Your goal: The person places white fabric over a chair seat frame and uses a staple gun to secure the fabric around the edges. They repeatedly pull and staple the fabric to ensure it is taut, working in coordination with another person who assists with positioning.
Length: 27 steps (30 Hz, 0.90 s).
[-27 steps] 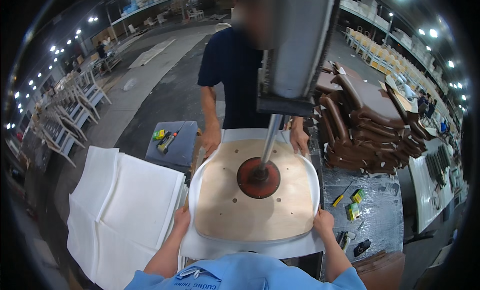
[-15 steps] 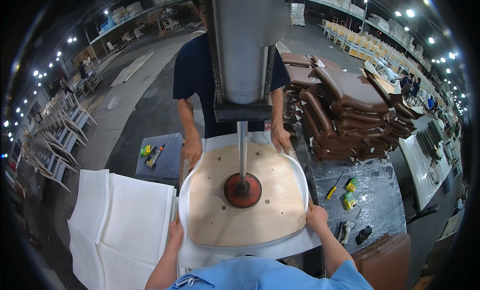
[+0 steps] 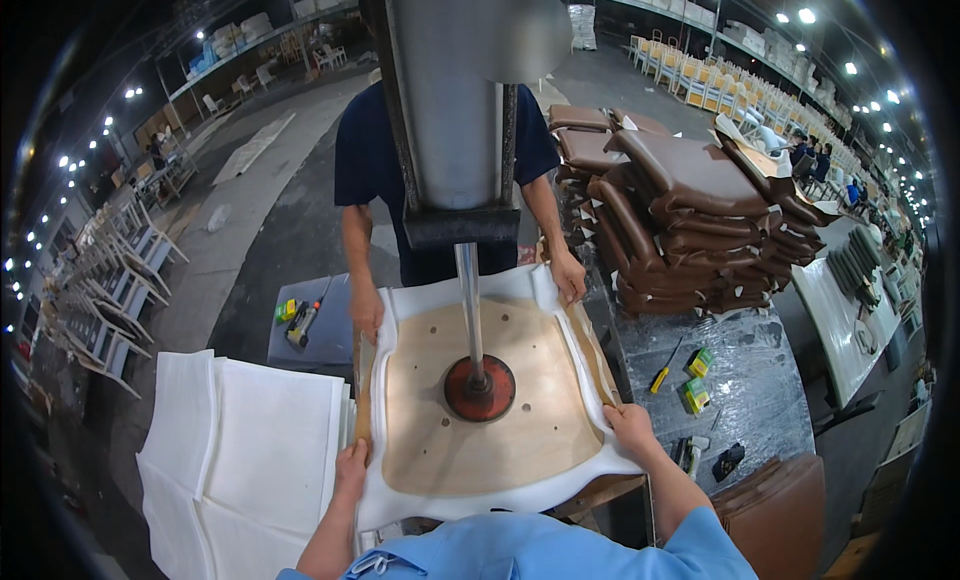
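Note:
A pale plywood seat panel (image 3: 500, 330) with drilled holes lies on white padding (image 3: 475, 492), whose edges curl up around it. A red round press foot (image 3: 480, 387) on a metal rod bears down on the panel. My left hand (image 3: 350, 468) is closed on the near end of a tan strip (image 3: 366, 390) along the padding's left side. On the right, my right hand (image 3: 630, 428) grips the near end of another tan strip (image 3: 588, 355). Across from me, a co-worker's hands (image 3: 367, 313) (image 3: 568, 277) hold the far ends of these sides.
The grey press column (image 3: 455, 110) blocks the middle of the view. White sheets (image 3: 270, 420) are stacked at left. Brown padded covers (image 3: 700, 195) pile up at right, above a table with a screwdriver (image 3: 661, 379), small green-yellow boxes (image 3: 697, 395) and a dark tool (image 3: 728, 462).
Both tan strips and the padding's sides have come up and inward around the panel. The padding's near edge now curls up too. My right hand has shifted slightly inward.

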Tool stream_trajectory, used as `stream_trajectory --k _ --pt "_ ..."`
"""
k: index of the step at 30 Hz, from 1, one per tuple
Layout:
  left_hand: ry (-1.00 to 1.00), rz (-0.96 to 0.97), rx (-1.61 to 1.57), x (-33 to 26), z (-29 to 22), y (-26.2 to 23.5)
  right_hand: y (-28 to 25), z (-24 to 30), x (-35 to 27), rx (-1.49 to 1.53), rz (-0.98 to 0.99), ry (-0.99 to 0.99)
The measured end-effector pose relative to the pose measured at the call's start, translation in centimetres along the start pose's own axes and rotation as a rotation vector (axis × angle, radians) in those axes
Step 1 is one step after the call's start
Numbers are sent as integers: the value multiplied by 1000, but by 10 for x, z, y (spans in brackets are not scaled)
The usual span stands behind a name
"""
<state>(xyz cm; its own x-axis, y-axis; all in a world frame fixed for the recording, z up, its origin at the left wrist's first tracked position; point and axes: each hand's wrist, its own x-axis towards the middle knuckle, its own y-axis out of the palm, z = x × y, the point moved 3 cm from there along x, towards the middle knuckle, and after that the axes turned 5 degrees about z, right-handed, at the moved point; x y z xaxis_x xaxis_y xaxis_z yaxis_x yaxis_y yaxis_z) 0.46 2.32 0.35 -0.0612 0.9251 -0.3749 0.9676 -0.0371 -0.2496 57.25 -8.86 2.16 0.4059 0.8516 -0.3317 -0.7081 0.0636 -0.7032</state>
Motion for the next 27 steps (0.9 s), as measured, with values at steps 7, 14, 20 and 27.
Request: stream_trajectory --k 7,14,20,27 --pt "65 99 -59 2 -6 7 -7 -29 12 195 80 22" --pt "-9 107 -164 0 10 -6 8 -44 28 415 156 25" --pt "-66 110 -309 1 23 -4 18 -42 27 558 149 31" --pt "-100 -199 10 10 11 -49 -2 -27 26 201 237 -38"
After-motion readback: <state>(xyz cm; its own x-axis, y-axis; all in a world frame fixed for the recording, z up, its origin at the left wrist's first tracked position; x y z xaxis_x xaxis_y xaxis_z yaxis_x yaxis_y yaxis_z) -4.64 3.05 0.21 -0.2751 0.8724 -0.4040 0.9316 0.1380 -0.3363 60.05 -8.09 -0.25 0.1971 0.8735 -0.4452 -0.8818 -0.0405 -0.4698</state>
